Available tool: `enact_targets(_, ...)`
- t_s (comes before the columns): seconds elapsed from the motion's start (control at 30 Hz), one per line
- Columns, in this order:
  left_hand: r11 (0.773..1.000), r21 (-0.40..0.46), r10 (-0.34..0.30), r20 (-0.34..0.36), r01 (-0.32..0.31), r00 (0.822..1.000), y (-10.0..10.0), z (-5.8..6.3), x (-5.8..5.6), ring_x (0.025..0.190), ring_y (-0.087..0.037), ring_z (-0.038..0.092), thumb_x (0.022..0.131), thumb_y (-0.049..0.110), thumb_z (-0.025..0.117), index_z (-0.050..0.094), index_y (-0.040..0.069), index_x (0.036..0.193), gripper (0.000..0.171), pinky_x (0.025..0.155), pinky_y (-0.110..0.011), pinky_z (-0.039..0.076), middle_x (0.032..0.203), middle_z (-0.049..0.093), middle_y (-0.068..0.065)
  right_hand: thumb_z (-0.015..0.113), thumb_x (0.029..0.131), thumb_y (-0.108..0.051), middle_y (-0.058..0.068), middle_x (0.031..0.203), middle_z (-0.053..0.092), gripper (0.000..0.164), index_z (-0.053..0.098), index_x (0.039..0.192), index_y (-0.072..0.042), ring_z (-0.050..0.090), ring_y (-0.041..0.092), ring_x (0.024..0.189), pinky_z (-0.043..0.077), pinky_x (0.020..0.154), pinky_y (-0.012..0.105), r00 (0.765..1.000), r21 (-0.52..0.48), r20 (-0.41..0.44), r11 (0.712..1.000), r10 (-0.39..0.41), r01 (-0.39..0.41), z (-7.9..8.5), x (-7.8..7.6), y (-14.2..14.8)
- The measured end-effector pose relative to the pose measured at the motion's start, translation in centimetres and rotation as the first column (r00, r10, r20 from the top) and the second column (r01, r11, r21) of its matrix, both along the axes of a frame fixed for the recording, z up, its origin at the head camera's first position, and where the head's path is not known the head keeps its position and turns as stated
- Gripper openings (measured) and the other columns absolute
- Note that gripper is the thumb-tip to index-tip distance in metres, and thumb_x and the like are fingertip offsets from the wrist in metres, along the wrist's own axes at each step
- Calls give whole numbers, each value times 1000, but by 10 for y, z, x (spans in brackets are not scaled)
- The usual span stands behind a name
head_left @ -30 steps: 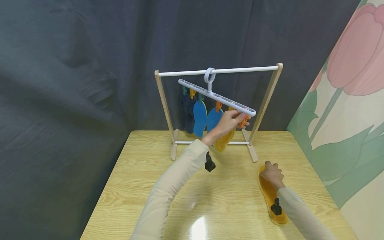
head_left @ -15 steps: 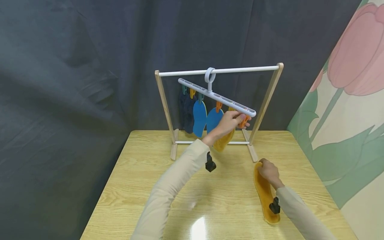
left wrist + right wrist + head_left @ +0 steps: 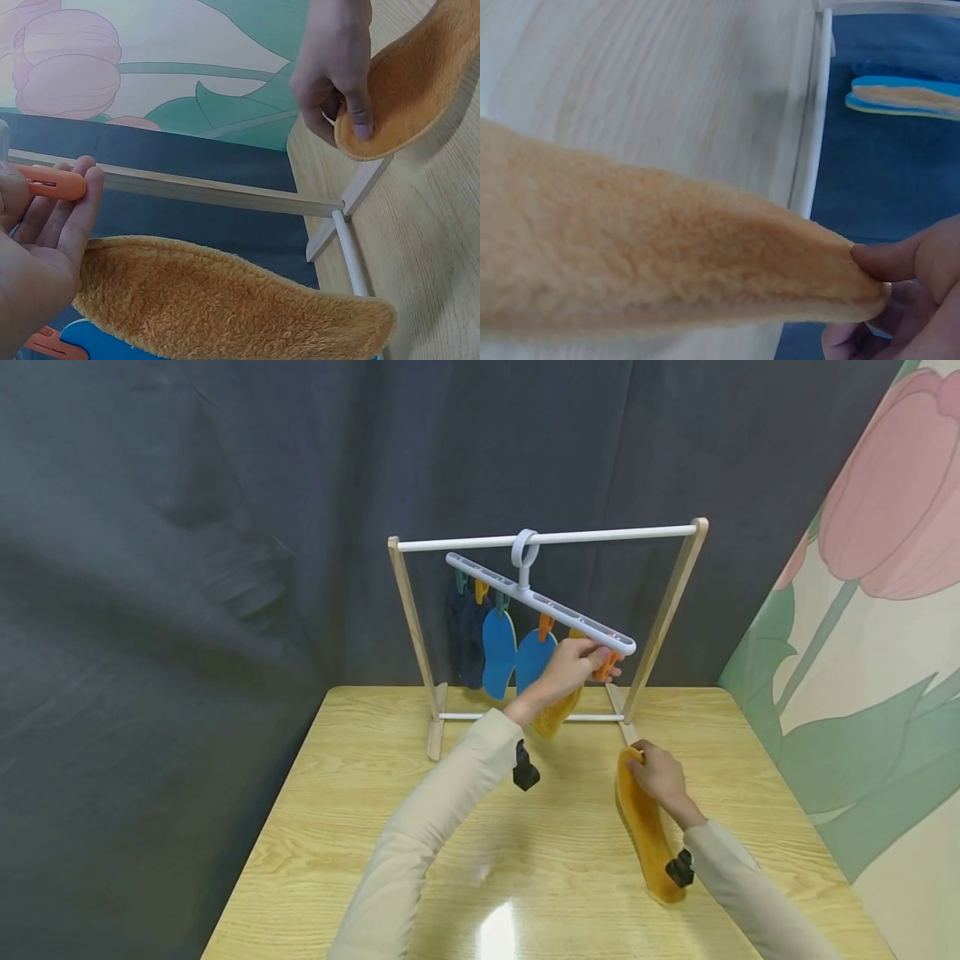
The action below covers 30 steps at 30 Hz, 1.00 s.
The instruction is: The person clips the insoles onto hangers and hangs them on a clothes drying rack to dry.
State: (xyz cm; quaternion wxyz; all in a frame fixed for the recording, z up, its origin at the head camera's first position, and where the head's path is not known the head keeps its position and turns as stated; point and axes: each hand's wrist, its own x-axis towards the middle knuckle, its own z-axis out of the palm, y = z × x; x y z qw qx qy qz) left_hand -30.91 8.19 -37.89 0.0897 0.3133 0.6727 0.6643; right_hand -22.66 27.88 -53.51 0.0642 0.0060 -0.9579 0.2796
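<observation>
My left hand [image 3: 564, 675] grips an orange clothespin [image 3: 606, 667] at the right end of the pale grey hanger [image 3: 570, 615]. My right hand [image 3: 663, 777] pinches the top end of a fuzzy orange-yellow insole [image 3: 647, 839], thumb on its fleecy face. That insole slants down toward the table. A matching insole [image 3: 225, 300] hangs beside my left hand in the left wrist view; in the head view the hand partly covers it. Further along the hanger, two blue insoles [image 3: 498, 653] and dark fuzzy insoles [image 3: 468, 639] hang from teal, yellow and orange clothespins.
The hanger's ring hooks over the white top rail [image 3: 615, 536] of a wooden stand [image 3: 411, 618], which stands at the back of the wood-grain table [image 3: 360, 835]. A dark curtain [image 3: 225, 568] hangs behind. At right is a wall with a tulip mural [image 3: 885, 510].
My right hand has taken hold of the orange-yellow insole, lifted it off the table and brought it left and toward the stand. My left hand stays on the clothespin; the hanger shifts slightly.
</observation>
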Motion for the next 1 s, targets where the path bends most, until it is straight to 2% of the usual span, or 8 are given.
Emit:
enact_targets(0.17,1000,8,1,-13,0,1000,0,0,0,91,-33,71,103,6,52,65,-8,122,27,82,-42,60,110,68,-23,66,93,-9,31,99,67,32,61,116,14,65,39,79,53,65,53,1000,-16,-27,1000,13,-13,7,-1,-7)
enact_targets(0.3,1000,-4,10,-37,-10,999,0,-1,-1,88,-25,72,103,7,52,66,-8,120,26,79,-34,61,108,69,-20,67,94,-10,31,101,67,32,62,116,13,66,43,86,54,70,56,997,-41,-73,998,34,-37,14,0,-13)
enact_targets(0.4,1000,-11,18,-47,-19,999,0,-3,-1,85,-21,72,103,6,52,66,-7,119,26,77,-29,60,108,69,-20,67,94,-10,31,102,67,33,63,117,12,66,43,86,55,70,56,992,-62,-118,997,47,-54,21,0,-16)
enact_targets(0.6,999,-17,31,-59,-32,998,-2,-4,-1,86,-17,72,102,7,53,67,-7,118,25,77,-27,60,105,71,-19,67,95,-7,32,99,68,31,62,119,13,67,45,85,55,69,58,979,-112,-199,991,52,-75,36,-1,-21)
enact_targets(0.7,999,-20,42,-68,-43,997,-1,-3,-1,87,-17,72,102,7,54,69,-6,115,24,76,-26,60,101,72,-16,67,95,-8,30,96,69,29,64,116,11,67,43,84,55,68,57,972,-124,-230,990,41,-71,44,-1,-24)
enact_targets(1.0,999,-22,46,-64,-47,997,0,-1,1,92,-28,72,102,6,54,69,-7,116,24,76,-26,60,98,72,-14,68,95,-10,27,97,70,27,66,114,8,67,40,85,54,72,56,961,-151,-273,985,36,-79,57,-1,-33)
